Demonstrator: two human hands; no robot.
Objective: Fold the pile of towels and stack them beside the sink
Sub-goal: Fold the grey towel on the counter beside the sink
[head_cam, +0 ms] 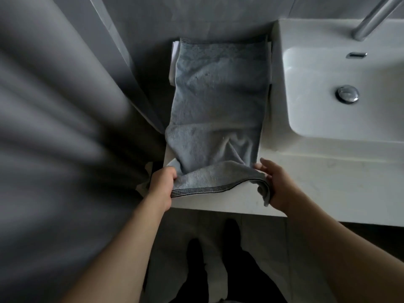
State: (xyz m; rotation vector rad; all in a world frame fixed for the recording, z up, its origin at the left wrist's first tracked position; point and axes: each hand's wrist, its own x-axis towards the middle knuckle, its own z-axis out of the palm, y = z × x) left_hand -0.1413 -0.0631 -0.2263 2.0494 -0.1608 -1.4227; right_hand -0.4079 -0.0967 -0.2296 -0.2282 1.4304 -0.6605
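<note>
A grey-blue towel [218,101] with dark stripes along its ends lies lengthwise on the white counter [323,189], left of the sink [341,92]. Its near end is lifted and curled back. My left hand [160,186] pinches the near left corner of the towel. My right hand [273,182] grips the near right corner, where the cloth bunches over the fingers. Under the far end of the grey-blue towel a white towel [173,62] peeks out at the left.
A grey curtain [54,138] hangs close on the left, blurred. A metal tap [373,18] rises at the top right and a chrome drain plug [347,94] sits in the basin. Below the counter's front edge is the floor with my dark shoes [196,259].
</note>
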